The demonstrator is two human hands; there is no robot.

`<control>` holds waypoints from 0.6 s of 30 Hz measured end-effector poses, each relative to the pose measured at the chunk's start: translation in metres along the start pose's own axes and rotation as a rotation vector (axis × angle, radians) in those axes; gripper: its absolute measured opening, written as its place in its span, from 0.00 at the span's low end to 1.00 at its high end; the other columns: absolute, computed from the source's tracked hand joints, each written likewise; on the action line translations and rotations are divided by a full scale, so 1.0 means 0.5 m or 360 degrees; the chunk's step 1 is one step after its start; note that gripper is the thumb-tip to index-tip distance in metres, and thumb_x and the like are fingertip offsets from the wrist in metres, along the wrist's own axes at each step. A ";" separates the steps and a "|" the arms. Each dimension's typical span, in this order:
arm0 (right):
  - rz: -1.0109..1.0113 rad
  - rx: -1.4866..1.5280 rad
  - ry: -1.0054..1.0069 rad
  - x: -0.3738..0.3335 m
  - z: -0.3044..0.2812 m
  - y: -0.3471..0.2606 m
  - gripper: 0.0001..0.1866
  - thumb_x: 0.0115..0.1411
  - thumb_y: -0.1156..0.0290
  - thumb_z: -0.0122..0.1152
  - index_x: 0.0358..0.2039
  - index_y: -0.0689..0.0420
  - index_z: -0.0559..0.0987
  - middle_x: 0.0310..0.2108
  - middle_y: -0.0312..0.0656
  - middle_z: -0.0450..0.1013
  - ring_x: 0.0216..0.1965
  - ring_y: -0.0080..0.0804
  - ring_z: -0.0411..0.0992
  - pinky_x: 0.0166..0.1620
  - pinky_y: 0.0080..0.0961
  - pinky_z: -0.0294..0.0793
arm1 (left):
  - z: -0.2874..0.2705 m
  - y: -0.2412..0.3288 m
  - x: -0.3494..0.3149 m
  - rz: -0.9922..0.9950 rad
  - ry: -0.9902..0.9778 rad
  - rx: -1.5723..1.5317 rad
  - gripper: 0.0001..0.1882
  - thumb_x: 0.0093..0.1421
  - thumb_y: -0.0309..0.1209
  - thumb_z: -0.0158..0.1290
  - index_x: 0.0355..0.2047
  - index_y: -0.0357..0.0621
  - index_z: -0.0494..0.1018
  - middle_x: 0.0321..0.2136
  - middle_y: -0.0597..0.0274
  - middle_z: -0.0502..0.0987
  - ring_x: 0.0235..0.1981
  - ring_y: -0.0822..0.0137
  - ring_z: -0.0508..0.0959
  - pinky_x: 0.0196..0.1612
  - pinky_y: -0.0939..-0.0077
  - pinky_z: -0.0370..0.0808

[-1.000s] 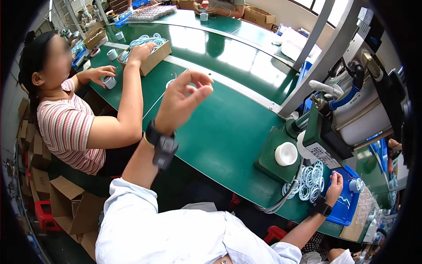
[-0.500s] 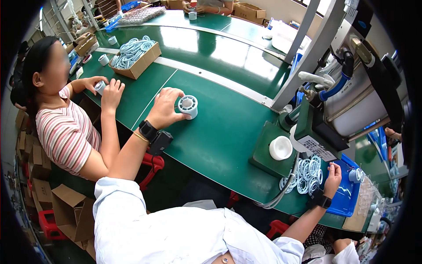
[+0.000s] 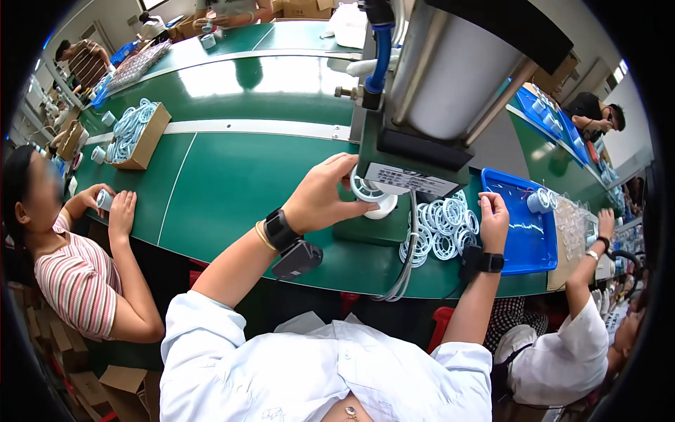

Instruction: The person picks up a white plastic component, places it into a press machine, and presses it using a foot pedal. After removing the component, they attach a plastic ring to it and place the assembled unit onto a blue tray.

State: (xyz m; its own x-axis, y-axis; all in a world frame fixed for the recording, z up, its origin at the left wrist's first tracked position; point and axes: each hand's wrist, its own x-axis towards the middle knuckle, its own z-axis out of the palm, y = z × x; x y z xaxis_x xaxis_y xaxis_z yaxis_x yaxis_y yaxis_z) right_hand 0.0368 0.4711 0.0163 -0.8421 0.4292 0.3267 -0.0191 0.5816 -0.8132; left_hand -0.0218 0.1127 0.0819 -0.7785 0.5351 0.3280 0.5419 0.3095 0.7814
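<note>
The left hand (image 3: 320,200) has brought its gripped housing (image 3: 361,190) to the press (image 3: 441,81); the right hand (image 3: 495,219) curls its fingers, contents unclear.

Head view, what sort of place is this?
Probably a factory assembly workshop: a press-like machine stands on a long green workbench, light-blue rings lie heaped beside it, and a co-worker is at the same bench.

This is a factory workshop, an assembly floor: people sit along the long green workbench (image 3: 239,183), among them a worker in a striped top (image 3: 77,288). A press (image 3: 450,84) with a big cylinder stands on it, near loose pale-blue rings (image 3: 444,228), a blue parts tray (image 3: 524,250) and a cardboard box (image 3: 152,144) full of similar rings.
</note>
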 end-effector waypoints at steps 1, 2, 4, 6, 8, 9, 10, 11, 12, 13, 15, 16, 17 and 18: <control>-0.0016 0.0016 -0.0023 -0.003 0.002 -0.009 0.07 0.61 0.71 0.50 0.35 0.61 0.75 0.29 0.34 0.72 0.32 0.20 0.68 0.38 0.16 0.66 | 0.014 0.000 0.011 -0.0041 -0.0025 -0.0073 0.27 0.42 0.31 0.65 0.44 0.38 0.71 0.38 0.56 0.74 0.37 0.63 0.74 0.40 0.75 0.72; -0.0010 0.0012 -0.0011 -0.008 0.005 -0.019 0.07 0.61 0.71 0.50 0.35 0.61 0.75 0.29 0.34 0.72 0.32 0.20 0.68 0.38 0.16 0.66 | 0.023 0.000 0.020 -0.0084 -0.0050 -0.0146 0.27 0.42 0.31 0.65 0.44 0.39 0.71 0.38 0.57 0.74 0.37 0.62 0.74 0.41 0.74 0.72; 0.0047 0.0220 -0.0221 -0.017 0.013 -0.046 0.08 0.61 0.70 0.50 0.35 0.61 0.75 0.30 0.34 0.72 0.34 0.20 0.68 0.39 0.17 0.66 | 0.027 0.005 0.027 -0.0066 -0.0098 -0.0143 0.27 0.42 0.31 0.65 0.44 0.40 0.70 0.38 0.57 0.74 0.37 0.62 0.74 0.41 0.74 0.72; 0.0078 0.0332 -0.0325 -0.029 0.032 -0.083 0.08 0.61 0.70 0.50 0.35 0.61 0.75 0.31 0.34 0.72 0.34 0.20 0.68 0.39 0.17 0.66 | 0.024 0.008 0.028 -0.0053 -0.0171 -0.0121 0.27 0.43 0.31 0.64 0.45 0.43 0.70 0.39 0.58 0.73 0.37 0.61 0.74 0.42 0.74 0.71; -0.0261 0.0186 -0.0525 -0.042 0.051 -0.117 0.10 0.61 0.68 0.50 0.34 0.61 0.75 0.31 0.37 0.72 0.33 0.27 0.69 0.37 0.21 0.67 | 0.027 0.006 0.028 -0.0081 -0.0187 -0.0150 0.27 0.43 0.31 0.64 0.45 0.44 0.70 0.40 0.57 0.73 0.38 0.61 0.74 0.43 0.73 0.71; -0.0254 0.0191 -0.0521 -0.042 0.058 -0.119 0.10 0.61 0.68 0.50 0.34 0.61 0.75 0.31 0.37 0.72 0.33 0.27 0.69 0.37 0.21 0.67 | 0.029 0.006 0.027 -0.0109 -0.0197 -0.0176 0.27 0.43 0.31 0.64 0.46 0.44 0.70 0.40 0.57 0.73 0.39 0.60 0.74 0.44 0.72 0.71; -0.0378 -0.0065 -0.0572 -0.038 0.065 -0.119 0.11 0.61 0.66 0.50 0.37 0.60 0.75 0.36 0.39 0.72 0.38 0.30 0.69 0.41 0.24 0.65 | 0.030 0.004 0.027 -0.0138 -0.0205 -0.0202 0.27 0.43 0.31 0.64 0.46 0.44 0.70 0.40 0.57 0.73 0.40 0.60 0.73 0.45 0.71 0.70; -0.0500 -0.0322 -0.0621 -0.035 0.071 -0.118 0.13 0.61 0.65 0.50 0.40 0.58 0.75 0.40 0.41 0.72 0.42 0.33 0.69 0.46 0.28 0.64 | 0.032 -0.002 0.025 -0.0141 -0.0213 -0.0198 0.27 0.43 0.31 0.64 0.46 0.44 0.70 0.40 0.57 0.73 0.40 0.60 0.73 0.45 0.71 0.70; -0.0631 -0.0586 -0.0673 -0.033 0.080 -0.123 0.15 0.61 0.63 0.50 0.44 0.57 0.75 0.44 0.42 0.72 0.46 0.35 0.69 0.50 0.31 0.62 | 0.029 -0.016 0.018 -0.0010 -0.0181 -0.0083 0.26 0.45 0.32 0.63 0.46 0.43 0.70 0.40 0.56 0.73 0.41 0.59 0.73 0.46 0.71 0.70; -0.0636 -0.0587 -0.0677 -0.036 0.086 -0.127 0.15 0.61 0.63 0.50 0.44 0.57 0.75 0.44 0.42 0.72 0.46 0.35 0.69 0.50 0.31 0.62 | 0.027 -0.034 0.011 0.0121 -0.0148 0.0032 0.26 0.46 0.32 0.63 0.46 0.42 0.70 0.40 0.56 0.73 0.42 0.59 0.73 0.47 0.70 0.69; -0.0545 -0.0686 -0.0696 -0.041 0.091 -0.124 0.17 0.60 0.61 0.49 0.45 0.56 0.75 0.47 0.42 0.71 0.51 0.38 0.66 0.54 0.36 0.56 | 0.024 -0.077 0.004 0.0254 -0.0116 0.0155 0.25 0.47 0.33 0.62 0.46 0.41 0.70 0.40 0.55 0.73 0.43 0.59 0.72 0.48 0.69 0.69; -0.0497 -0.0740 -0.0702 -0.042 0.092 -0.124 0.18 0.60 0.60 0.49 0.46 0.55 0.75 0.48 0.42 0.71 0.53 0.39 0.64 0.56 0.38 0.54 | 0.016 -0.107 -0.001 0.0173 0.0010 0.0128 0.23 0.49 0.34 0.61 0.45 0.41 0.70 0.40 0.55 0.73 0.43 0.59 0.72 0.48 0.69 0.68; -0.0503 -0.0737 -0.0702 -0.043 0.095 -0.128 0.18 0.60 0.60 0.49 0.46 0.55 0.75 0.48 0.42 0.71 0.53 0.39 0.64 0.56 0.38 0.54 | 0.003 -0.134 -0.006 0.0088 0.0140 0.0105 0.22 0.50 0.34 0.60 0.45 0.41 0.71 0.40 0.55 0.73 0.44 0.58 0.71 0.48 0.68 0.68; -0.0507 -0.0788 -0.0707 -0.045 0.097 -0.134 0.18 0.60 0.60 0.49 0.46 0.55 0.75 0.48 0.41 0.70 0.53 0.38 0.64 0.56 0.38 0.53 | -0.009 -0.160 -0.012 0.0003 0.0270 0.0081 0.21 0.51 0.35 0.59 0.44 0.41 0.71 0.39 0.55 0.74 0.44 0.58 0.71 0.49 0.68 0.68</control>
State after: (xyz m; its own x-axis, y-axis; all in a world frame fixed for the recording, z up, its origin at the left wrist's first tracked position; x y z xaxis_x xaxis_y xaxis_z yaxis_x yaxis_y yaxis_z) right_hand 0.0308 0.3890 0.0402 -0.9773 -0.0720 0.1994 -0.1422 0.9203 -0.3645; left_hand -0.0621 0.0813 0.0199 -0.8175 0.3969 0.4174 0.5553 0.3506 0.7541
